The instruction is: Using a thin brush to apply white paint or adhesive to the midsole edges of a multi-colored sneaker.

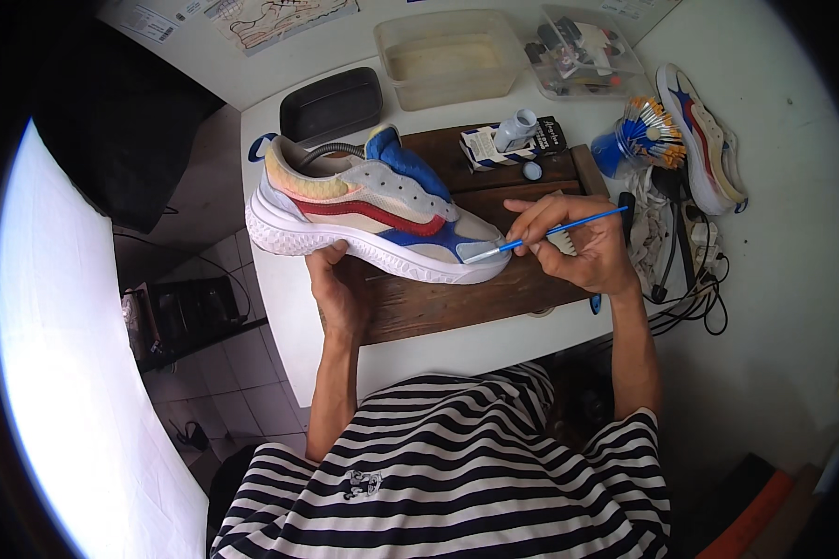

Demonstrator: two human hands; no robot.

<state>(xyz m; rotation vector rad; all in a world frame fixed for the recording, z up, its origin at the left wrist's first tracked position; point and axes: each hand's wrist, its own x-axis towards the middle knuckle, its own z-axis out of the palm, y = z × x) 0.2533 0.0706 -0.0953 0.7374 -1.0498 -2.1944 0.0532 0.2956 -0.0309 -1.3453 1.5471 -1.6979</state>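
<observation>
My left hand grips a sneaker from below, thumb against the white sole and the other fingers hidden under it. The shoe is cream and grey with a red wavy stripe, blue panels and a blue tongue; it has no laces, and a coiled metal piece shows inside its opening. Between the fingers of my right hand is a slim blue paintbrush. Its bristles rest on the sneaker's toe, at a pale grey-blue patch beside the blue panel. A whitish toothed thing shows behind my right fingers, its kind unclear.
Beneath the shoe lies a dark wooden board. On it stand a small open bottle, its cap and a box. Around it are a black tray, plastic tubs, a cup of brushes, another sneaker and cables.
</observation>
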